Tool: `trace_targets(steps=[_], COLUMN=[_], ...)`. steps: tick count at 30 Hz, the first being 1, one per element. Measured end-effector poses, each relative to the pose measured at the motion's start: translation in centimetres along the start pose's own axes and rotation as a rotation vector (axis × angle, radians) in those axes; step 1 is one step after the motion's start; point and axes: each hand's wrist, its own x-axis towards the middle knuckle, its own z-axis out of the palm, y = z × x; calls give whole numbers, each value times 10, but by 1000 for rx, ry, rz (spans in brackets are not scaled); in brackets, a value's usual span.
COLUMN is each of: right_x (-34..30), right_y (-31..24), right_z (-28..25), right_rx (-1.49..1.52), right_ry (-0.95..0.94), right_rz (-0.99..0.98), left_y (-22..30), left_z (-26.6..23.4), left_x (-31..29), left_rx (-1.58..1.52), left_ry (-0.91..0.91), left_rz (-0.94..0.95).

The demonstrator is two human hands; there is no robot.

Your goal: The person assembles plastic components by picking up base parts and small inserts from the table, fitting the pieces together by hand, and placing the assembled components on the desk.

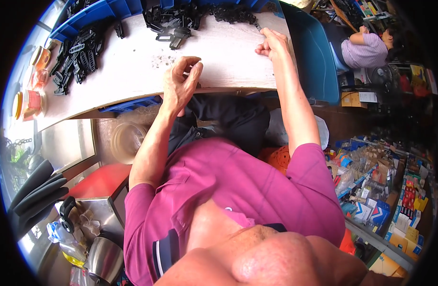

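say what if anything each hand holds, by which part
Cannot be told: the left hand is curled, the right hand is near the black parts.

small dark piece (258,26) by the fingertips of the right hand (273,44) too small to identify, inside of the curled left hand (182,82) partly hidden, blue bin (123,7) cut off by the top edge, co-worker's lower legs behind the teal tub (319,66)

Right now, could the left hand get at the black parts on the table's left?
Probably yes: only tabletop and small specks lie between the left hand and those black parts.
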Motion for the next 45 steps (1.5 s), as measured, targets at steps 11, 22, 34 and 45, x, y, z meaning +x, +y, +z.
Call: trace_targets(steps=[11, 22, 34, 45], right_x=[-91, -110, -121, -126], right_y=[31, 34, 41, 39], right_z=[39, 55, 77, 72], right_rx=[236, 190, 355, 461], right_ry=[-628, -617, -444, -420], right_rz=[-3, -3, -191, -87], left_y=[-10, -6, -3, 17], left_z=[24, 24, 11, -115], left_x=[45, 36, 33, 135], left_rx=[9, -389, -173, 1154], left_ry=[-131, 23, 100, -60], left_rz=[216, 19, -3, 254])
